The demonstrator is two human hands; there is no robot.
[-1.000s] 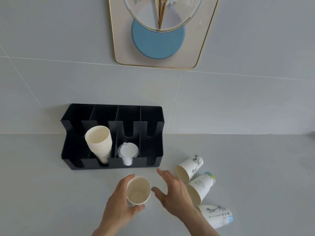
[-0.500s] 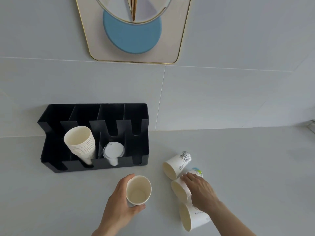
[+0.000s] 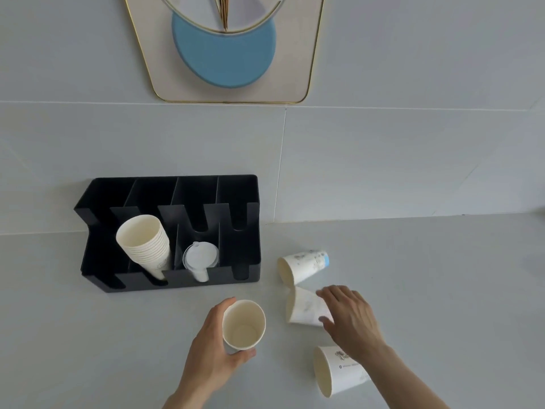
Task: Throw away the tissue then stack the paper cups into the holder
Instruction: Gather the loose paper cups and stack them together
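At the near edge of the pale grey tabletop (image 3: pixel 118 349), the left hand (image 3: pixel 212 346) wraps its grip around an upright, empty white paper cup (image 3: pixel 243 325), thumb on one side and fingers curled round the other. To its right, a printed white paper cup (image 3: pixel 339 371) lies on its side with its mouth toward the left, partly under the right forearm. Just beyond it, the right hand (image 3: pixel 351 315) has its grip closed over the base end of a second tipped-over printed cup (image 3: pixel 305 307), fingers above and thumb below. A third printed cup with a blue band at its base (image 3: pixel 303 265) lies on its side just behind that, rim touching or nearly touching it. Farther back on the left, against the tiled wall, sits a black plastic four-slot holder (image 3: pixel 244 219). Its second slot from the left carries a leaning stack of plain white paper cups (image 3: pixel 144 246); the third holds clear plastic lids (image 3: pixel 200 258). On the wall above hangs a gold-rimmed decoration with a blue disc (image 3: pixel 224 54).
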